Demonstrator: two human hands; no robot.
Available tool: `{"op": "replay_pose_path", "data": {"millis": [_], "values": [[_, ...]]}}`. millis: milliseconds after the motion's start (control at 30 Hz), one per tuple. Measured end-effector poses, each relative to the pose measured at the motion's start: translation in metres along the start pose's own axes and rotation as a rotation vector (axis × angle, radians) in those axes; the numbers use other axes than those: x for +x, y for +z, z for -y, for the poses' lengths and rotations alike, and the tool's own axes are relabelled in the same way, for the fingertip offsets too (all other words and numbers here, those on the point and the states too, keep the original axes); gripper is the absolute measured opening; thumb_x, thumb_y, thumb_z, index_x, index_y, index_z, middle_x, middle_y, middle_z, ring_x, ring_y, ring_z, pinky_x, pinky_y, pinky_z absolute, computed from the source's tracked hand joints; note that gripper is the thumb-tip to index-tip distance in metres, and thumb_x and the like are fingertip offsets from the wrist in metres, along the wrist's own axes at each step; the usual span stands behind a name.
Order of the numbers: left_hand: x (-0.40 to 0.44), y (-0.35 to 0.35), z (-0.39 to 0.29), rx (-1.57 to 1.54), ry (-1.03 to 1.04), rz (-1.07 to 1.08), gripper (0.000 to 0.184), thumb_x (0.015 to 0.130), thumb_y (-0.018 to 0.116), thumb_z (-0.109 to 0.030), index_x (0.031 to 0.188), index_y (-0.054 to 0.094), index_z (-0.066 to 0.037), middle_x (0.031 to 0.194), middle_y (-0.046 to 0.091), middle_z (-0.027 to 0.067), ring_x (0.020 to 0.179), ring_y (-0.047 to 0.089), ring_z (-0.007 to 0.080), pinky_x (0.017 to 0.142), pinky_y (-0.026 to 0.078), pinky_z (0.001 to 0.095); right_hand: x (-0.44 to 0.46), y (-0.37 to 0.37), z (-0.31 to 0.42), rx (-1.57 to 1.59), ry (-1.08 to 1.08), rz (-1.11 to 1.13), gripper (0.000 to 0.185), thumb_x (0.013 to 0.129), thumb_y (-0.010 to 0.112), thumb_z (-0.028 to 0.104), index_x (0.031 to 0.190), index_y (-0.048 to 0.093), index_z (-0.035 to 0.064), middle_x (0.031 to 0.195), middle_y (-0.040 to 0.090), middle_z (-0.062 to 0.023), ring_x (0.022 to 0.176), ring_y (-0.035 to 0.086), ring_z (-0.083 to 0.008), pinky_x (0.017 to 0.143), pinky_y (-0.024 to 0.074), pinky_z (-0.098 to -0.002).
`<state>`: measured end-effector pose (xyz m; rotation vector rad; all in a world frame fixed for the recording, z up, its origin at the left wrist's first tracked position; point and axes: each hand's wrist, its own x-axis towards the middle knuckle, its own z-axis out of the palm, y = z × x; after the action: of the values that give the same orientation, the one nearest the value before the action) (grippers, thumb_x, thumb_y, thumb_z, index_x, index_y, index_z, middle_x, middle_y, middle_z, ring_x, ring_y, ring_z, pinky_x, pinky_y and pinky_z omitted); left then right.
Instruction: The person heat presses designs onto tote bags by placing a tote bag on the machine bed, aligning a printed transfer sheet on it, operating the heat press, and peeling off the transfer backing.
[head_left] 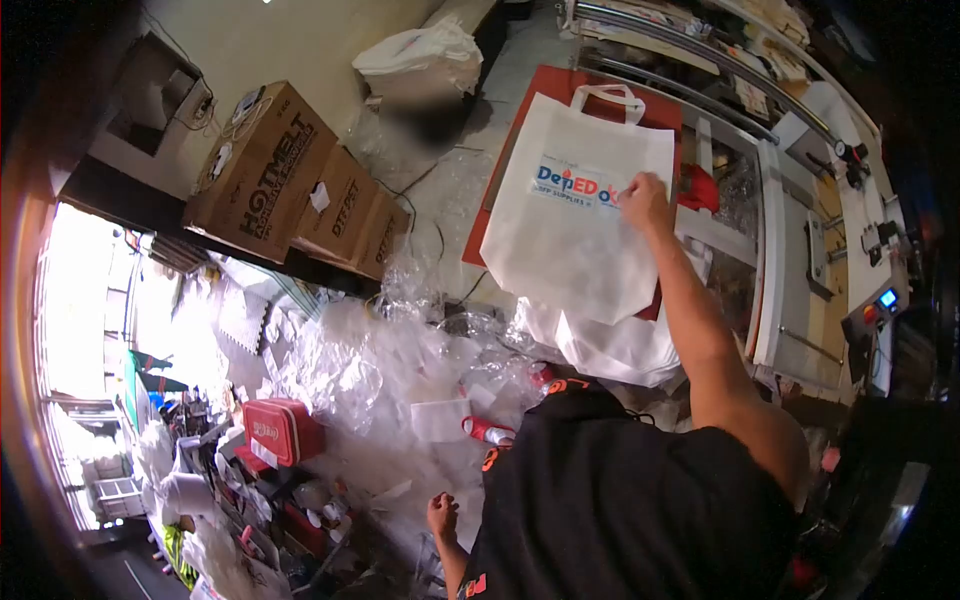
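Observation:
A white fabric tote bag (580, 240) lies flat on a red board (535, 110), with its handle loop at the far end. Blue and red lettering (575, 185) crosses its front, and a faint bluish rectangle around the letters looks like clear film. My right hand (645, 200) is closed in a pinch at the right end of the lettering. The fingertips cover some letters, and what they grip is too small to make out. Away from the bag, my left hand (442, 515) hangs low at my side, its fingers curled with nothing visible in them.
A press-like machine with a gauge and lit display (886, 298) stands right. More white bags (610, 345) hang below the board's near edge. Cardboard boxes (270, 175) are at left. Crumpled clear plastic (350, 370) and a red cooler box (283, 432) lie on the floor side.

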<state>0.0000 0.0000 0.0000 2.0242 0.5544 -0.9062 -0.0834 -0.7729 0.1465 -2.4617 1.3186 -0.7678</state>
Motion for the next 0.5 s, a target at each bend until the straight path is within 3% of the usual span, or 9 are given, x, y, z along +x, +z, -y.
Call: {"op": "replay_pose_path", "data": {"millis": [67, 100, 133, 167, 200, 300, 400, 500], "values": [[0.003, -0.015, 0.0, -0.018, 0.062, 0.038, 0.027, 0.095, 0.061, -0.023, 0.112, 0.062, -0.002, 0.089, 0.068, 0.0082, 0.068, 0.067, 0.0188, 0.053, 0.049, 0.0276, -0.037, 0.008, 0.033, 0.111, 0.014, 0.058, 0.011, 0.074, 0.068, 0.009, 0.078, 0.058, 0.008, 0.091, 0.059, -0.0159, 0.092, 0.057, -0.0345, 0.081, 0.0471, -0.0444], [0.033, 0.031, -0.008, -0.059, 0.084, 0.11, 0.027, 0.095, 0.061, -0.023, 0.112, 0.062, -0.002, 0.089, 0.068, 0.0082, 0.068, 0.067, 0.0188, 0.053, 0.049, 0.0276, -0.036, -0.001, 0.055, 0.153, -0.04, 0.064, 0.011, 0.073, 0.068, 0.008, 0.078, 0.058, 0.0081, 0.09, 0.059, -0.0157, 0.091, 0.057, -0.0358, 0.08, 0.0475, -0.0443], [0.035, 0.015, -0.024, 0.041, 0.129, 0.151, 0.027, 0.095, 0.061, -0.023, 0.111, 0.063, -0.002, 0.088, 0.068, 0.0079, 0.066, 0.066, 0.0181, 0.052, 0.048, 0.0276, -0.063, 0.007, 0.083, 0.295, -0.338, 0.125, 0.011, 0.073, 0.067, 0.008, 0.079, 0.057, 0.007, 0.091, 0.059, -0.0153, 0.09, 0.056, -0.0369, 0.08, 0.048, -0.0442], [0.031, 0.0, -0.04, 0.147, 0.167, 0.195, 0.026, 0.095, 0.061, -0.023, 0.11, 0.063, -0.002, 0.086, 0.068, 0.0075, 0.064, 0.066, 0.0174, 0.051, 0.047, 0.0277, -0.094, 0.02, 0.115, 0.477, -0.44, 0.118, 0.012, 0.072, 0.066, 0.007, 0.079, 0.056, 0.0058, 0.09, 0.059, -0.0146, 0.089, 0.056, -0.0364, 0.081, 0.0482, -0.044], [0.03, -0.015, -0.046, 0.236, 0.18, 0.176, 0.027, 0.094, 0.062, -0.023, 0.11, 0.063, -0.001, 0.084, 0.068, 0.0075, 0.063, 0.065, 0.0168, 0.05, 0.047, 0.028, -0.12, 0.017, 0.143, 0.551, -0.403, 0.383, 0.012, 0.073, 0.066, 0.006, 0.08, 0.057, 0.005, 0.085, 0.061, -0.0134, 0.085, 0.06, -0.0343, 0.079, 0.0495, -0.0422], [0.061, -0.044, -0.068, 0.34, 0.236, 0.314, 0.025, 0.094, 0.062, -0.023, 0.107, 0.064, -0.001, 0.084, 0.068, 0.0078, 0.062, 0.065, 0.0165, 0.051, 0.047, 0.0279, -0.165, -0.001, 0.189, 0.765, -0.083, 0.657, 0.013, 0.077, 0.067, 0.009, 0.085, 0.059, 0.0034, 0.079, 0.067, -0.0116, 0.073, 0.066, -0.0245, 0.069, 0.0522, -0.0357], [0.112, -0.072, -0.071, 0.341, 0.183, 0.318, 0.024, 0.094, 0.061, -0.021, 0.102, 0.065, 0.001, 0.082, 0.068, 0.0086, 0.064, 0.066, 0.0166, 0.052, 0.048, 0.0285, -0.208, 0.012, 0.165, 0.609, 0.11, 0.554, 0.018, 0.079, 0.067, 0.011, 0.093, 0.062, 0.0022, 0.079, 0.068, -0.012, 0.074, 0.066, -0.0233, 0.069, 0.0529, -0.0354], [0.169, -0.101, -0.083, 0.318, 0.149, 0.345, 0.025, 0.095, 0.059, -0.021, 0.101, 0.065, 0.002, 0.078, 0.067, 0.0088, 0.061, 0.064, 0.0179, 0.051, 0.049, 0.0304, -0.295, 0.051, 0.068, 0.437, 0.446, 0.404, 0.018, 0.075, 0.067, 0.015, 0.09, 0.065, 0.0062, 0.078, 0.069, -0.0128, 0.075, 0.068, -0.0265, 0.069, 0.0537, -0.0372]]}}
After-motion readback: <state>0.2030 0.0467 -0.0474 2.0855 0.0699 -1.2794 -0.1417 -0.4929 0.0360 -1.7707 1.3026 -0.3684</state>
